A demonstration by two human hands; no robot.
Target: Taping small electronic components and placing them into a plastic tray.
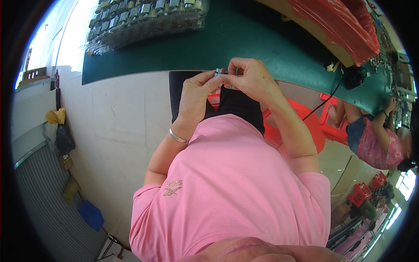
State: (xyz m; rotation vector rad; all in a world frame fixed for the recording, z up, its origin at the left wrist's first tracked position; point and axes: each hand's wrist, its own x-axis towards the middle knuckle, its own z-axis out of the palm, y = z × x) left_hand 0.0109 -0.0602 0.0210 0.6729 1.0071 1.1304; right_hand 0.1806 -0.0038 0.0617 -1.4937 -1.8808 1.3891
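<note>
Both my hands meet just off the near edge of the green table, above my lap. Between their fingertips is a small silver metal part with a blocky top; its lower portion is hidden by the fingers. My left hand pinches it from the left with thumb and forefinger. From the right, my right hand closes on it with thumb and bent forefinger. A bracelet circles my left wrist.
Stacked clear plastic trays of metal parts stand at the table's far left. A cardboard box with red plastic sheeting lies far right, near a black object with a cable. A red chair and another person are at right.
</note>
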